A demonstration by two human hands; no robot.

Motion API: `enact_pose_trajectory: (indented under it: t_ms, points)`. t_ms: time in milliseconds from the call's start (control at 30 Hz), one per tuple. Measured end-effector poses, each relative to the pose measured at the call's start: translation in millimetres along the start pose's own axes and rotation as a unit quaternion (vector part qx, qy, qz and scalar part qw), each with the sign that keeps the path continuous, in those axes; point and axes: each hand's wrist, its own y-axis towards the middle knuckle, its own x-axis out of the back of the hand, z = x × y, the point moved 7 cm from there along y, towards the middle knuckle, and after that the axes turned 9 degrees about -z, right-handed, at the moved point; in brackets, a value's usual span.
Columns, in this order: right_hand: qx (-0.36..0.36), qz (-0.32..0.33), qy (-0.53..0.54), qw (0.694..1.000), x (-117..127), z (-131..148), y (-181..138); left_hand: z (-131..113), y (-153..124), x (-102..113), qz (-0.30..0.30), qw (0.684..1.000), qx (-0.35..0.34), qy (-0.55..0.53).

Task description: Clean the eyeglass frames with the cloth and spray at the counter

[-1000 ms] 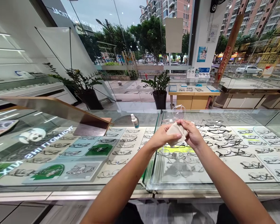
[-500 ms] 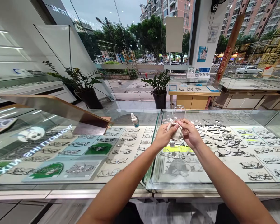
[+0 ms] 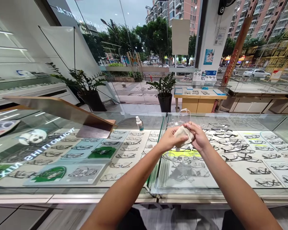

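A pale beige cleaning cloth (image 3: 183, 132) is bunched between my two hands, above the right-hand glass counter. My left hand (image 3: 169, 139) is closed around the cloth, its thumb pressing along the near side. On the other side, my right hand (image 3: 198, 136) pinches a thin-framed pair of eyeglasses (image 3: 184, 110) at the edge of the cloth. Part of the eyeglasses loops up past my fingertips; the rest is hidden by the cloth and fingers. A small white spray bottle (image 3: 139, 123) stands upright on the counter, left of my hands.
Below my hands is the glass display counter (image 3: 172, 190), with many eyeglasses inside. A tilted wooden-edged board (image 3: 93, 129) stands on the left counter. Beyond are two potted plants (image 3: 164, 101), another display table (image 3: 198, 103) and a large window.
The cloth has spread from a tight bunch into a wider fold, and my left thumb has moved down across it. My right fingers have shifted slightly right. The bottle stays standing.
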Motion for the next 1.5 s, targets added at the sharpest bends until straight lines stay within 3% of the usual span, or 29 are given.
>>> enact_pose_trajectory:
  t_ms: [300,367,500,567,833,1033,1333,1500]
  points:
    - [-0.001,0.035,-0.026,0.999,-6.0,-4.3,-4.4,-1.6,-0.1,8.2,-0.102,0.994,-0.029,-0.005]
    - [0.009,0.041,-0.028,0.999,-6.0,-2.9,-3.5,2.0,1.4,11.6,-0.098,0.995,-0.009,0.006]
    - [0.033,0.03,-0.041,0.998,-2.3,2.4,-0.2,9.3,4.1,10.8,-0.007,0.998,0.059,0.034]
    - [0.035,0.021,-0.043,0.998,0.3,5.6,0.8,7.8,5.4,12.5,0.011,0.997,0.064,0.033]
    - [0.016,0.022,-0.068,0.997,3.2,13.7,-0.9,8.7,13.0,31.8,-0.076,0.994,0.081,-0.015]
    - [0.018,0.033,-0.101,0.994,3.6,15.7,-0.5,10.6,13.2,37.5,-0.083,0.989,0.115,-0.046]
    - [0.084,0.049,-0.182,0.979,5.2,25.1,0.0,4.5,16.5,50.9,-0.135,0.983,0.091,-0.087]
    - [0.078,0.063,-0.206,0.973,3.5,20.7,-0.8,2.2,13.5,50.4,-0.145,0.974,0.124,-0.121]
